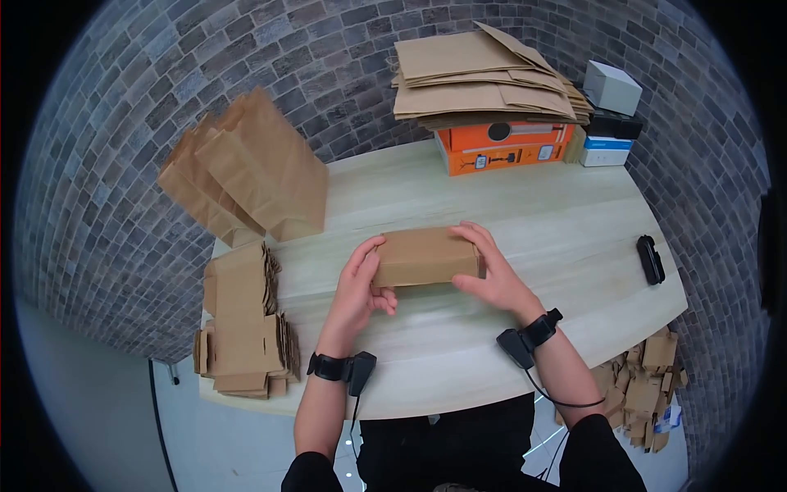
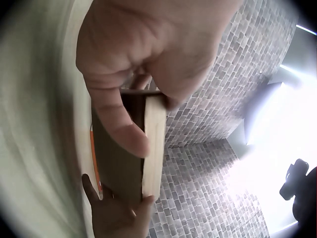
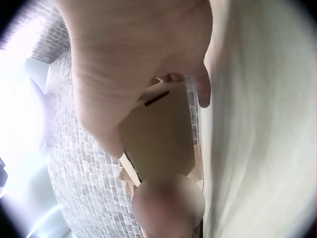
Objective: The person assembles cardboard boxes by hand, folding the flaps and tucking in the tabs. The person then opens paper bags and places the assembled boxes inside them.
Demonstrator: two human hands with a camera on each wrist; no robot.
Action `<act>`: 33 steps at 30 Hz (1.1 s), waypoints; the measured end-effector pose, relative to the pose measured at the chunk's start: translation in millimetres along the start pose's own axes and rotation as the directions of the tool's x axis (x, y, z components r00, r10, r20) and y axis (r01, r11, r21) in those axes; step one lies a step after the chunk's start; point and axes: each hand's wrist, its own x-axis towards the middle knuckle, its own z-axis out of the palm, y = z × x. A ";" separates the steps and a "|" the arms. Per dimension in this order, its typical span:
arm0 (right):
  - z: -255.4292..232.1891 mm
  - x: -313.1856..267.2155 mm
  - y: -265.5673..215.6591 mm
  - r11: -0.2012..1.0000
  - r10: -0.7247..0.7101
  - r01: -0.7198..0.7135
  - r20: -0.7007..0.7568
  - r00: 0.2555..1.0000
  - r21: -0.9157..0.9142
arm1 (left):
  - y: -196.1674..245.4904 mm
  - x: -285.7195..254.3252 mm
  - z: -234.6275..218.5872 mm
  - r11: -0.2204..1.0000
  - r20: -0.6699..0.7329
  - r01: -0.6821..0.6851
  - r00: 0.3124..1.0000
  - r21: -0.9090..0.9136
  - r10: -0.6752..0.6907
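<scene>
A small brown cardboard box [image 1: 428, 261] is held level between both hands over the front middle of the table. My left hand [image 1: 357, 283] grips its left end, with the lower fingers curled beneath. The right hand [image 1: 495, 279] holds the opposite end, fingers over the top edge and thumb along the near side. In the left wrist view, the box [image 2: 121, 158] shows a dark broad side and a pale narrow one. From the right wrist, a short dark slot shows in the cardboard [image 3: 158, 134] near the palm.
Flattened cardboard pieces [image 1: 242, 287] are stacked on the table's left, with upright brown paper bags [image 1: 266, 164] behind them. Flat brown bags [image 1: 484, 82] lie on orange boxes [image 1: 508, 152] at the back. A black device [image 1: 651, 261] sits at right; cardboard scraps [image 1: 643, 394] lie below.
</scene>
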 end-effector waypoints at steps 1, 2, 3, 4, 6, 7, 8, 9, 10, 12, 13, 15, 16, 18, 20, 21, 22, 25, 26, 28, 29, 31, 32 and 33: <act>-0.8 0.4 2.6 0.996 0.003 -0.004 0.008 1.000 0.085 | -1.1 -3.2 1.1 0.995 0.025 0.008 1.000 0.101 -0.010; -0.8 0.5 4.1 0.985 0.005 -0.008 0.016 1.000 0.170 | -2.4 -5.6 1.5 0.979 0.049 0.012 0.999 0.202 -0.022; 0.9 0.0 3.3 0.985 0.006 -0.009 0.013 1.000 0.172 | -8.2 -5.6 4.8 0.979 0.049 0.015 0.998 0.205 -0.025; 3.9 -0.7 1.0 0.995 0.005 -0.006 0.016 1.000 0.097 | -17.1 -3.9 10.7 0.965 0.024 -0.100 0.995 0.241 0.097; 7.8 -0.8 -2.5 1.000 0.004 -0.004 0.024 1.000 0.023 | -20.2 -3.2 12.2 0.937 -0.001 -0.210 0.976 0.279 0.219; 10.1 -1.5 -3.9 0.997 0.036 -0.036 0.014 0.999 0.073 | -18.3 -5.0 11.8 0.926 0.023 -0.235 0.971 0.295 0.239; 12.2 -1.5 -4.5 0.990 0.066 -0.066 0.001 0.998 0.123 | -16.4 -5.2 10.6 0.913 0.051 -0.263 0.964 0.312 0.260; 13.1 -1.3 -4.7 0.990 0.066 -0.066 0.001 0.998 0.125 | -16.0 -3.6 8.0 0.913 0.050 -0.261 0.965 0.313 0.259; 13.6 -2.0 -4.6 0.990 0.075 -0.075 -0.001 0.997 0.116 | -17.0 -1.8 4.4 0.891 0.096 -0.280 0.960 0.356 0.263; 15.8 -3.6 -4.3 0.990 0.087 -0.086 0.001 0.996 0.109 | -18.2 -1.9 0.4 0.869 0.138 -0.296 0.955 0.397 0.263; 16.8 -3.6 -4.5 0.991 0.086 -0.085 -0.008 0.996 0.108 | -17.9 -2.1 -0.4 0.872 0.134 -0.287 0.958 0.396 0.255; 16.8 -2.2 -3.8 0.991 0.082 -0.080 -0.016 0.997 0.105 | -17.1 -2.1 0.0 0.874 0.130 -0.282 0.959 0.396 0.251; 16.7 -1.6 -2.2 0.994 0.066 -0.063 -0.028 0.997 0.085 | -16.8 -2.7 1.5 0.886 0.119 -0.272 0.962 0.375 0.245; 14.5 0.2 -0.3 0.997 0.048 -0.045 -0.043 0.998 0.066 | -13.8 -3.8 7.0 0.896 0.112 -0.265 0.964 0.356 0.240; 12.3 1.0 1.2 1.000 -0.001 -0.001 -0.094 0.996 -0.021 | -8.3 -5.5 14.0 0.997 -0.004 -0.059 0.998 -0.051 0.059; 12.1 0.6 2.7 1.000 -0.001 0.000 -0.095 0.995 -0.020 | -7.6 -5.4 12.4 0.997 -0.004 -0.059 0.998 -0.048 0.059; 12.2 0.6 4.7 1.000 0.015 -0.014 -0.117 0.993 0.010 | -6.7 -4.8 8.1 0.999 0.015 -0.029 0.999 -0.032 0.029; 13.6 0.6 10.6 1.000 0.024 -0.021 -0.143 0.989 0.022 | -10.9 -2.2 7.4 0.993 0.016 -0.075 0.997 0.092 0.074; 14.8 0.2 11.6 1.000 0.025 -0.025 -0.145 0.989 0.003 | -14.3 -1.3 8.3 0.971 0.005 -0.142 0.990 0.192 0.144; 17.5 -1.1 11.3 1.000 0.022 -0.023 -0.147 0.989 -0.006 | -23.7 4.4 9.2 0.909 0.002 -0.198 0.977 0.367 0.212; 19.6 -3.2 11.6 0.999 0.023 -0.026 -0.146 0.989 -0.021 | -28.0 5.1 9.1 0.818 0.011 -0.242 0.961 0.522 0.278; 18.1 -4.9 12.7 0.999 0.026 -0.030 -0.149 0.989 -0.021 | -30.1 5.7 10.5 0.825 0.017 -0.274 0.952 0.495 0.306; 16.0 -4.1 13.0 0.999 0.023 -0.027 -0.146 0.989 -0.025 | -29.7 6.5 11.5 0.829 0.019 -0.312 0.939 0.464 0.343; 14.5 -3.4 12.9 0.999 0.022 -0.026 -0.147 0.989 -0.025 | -31.2 8.1 9.1 0.828 0.020 -0.313 0.939 0.465 0.344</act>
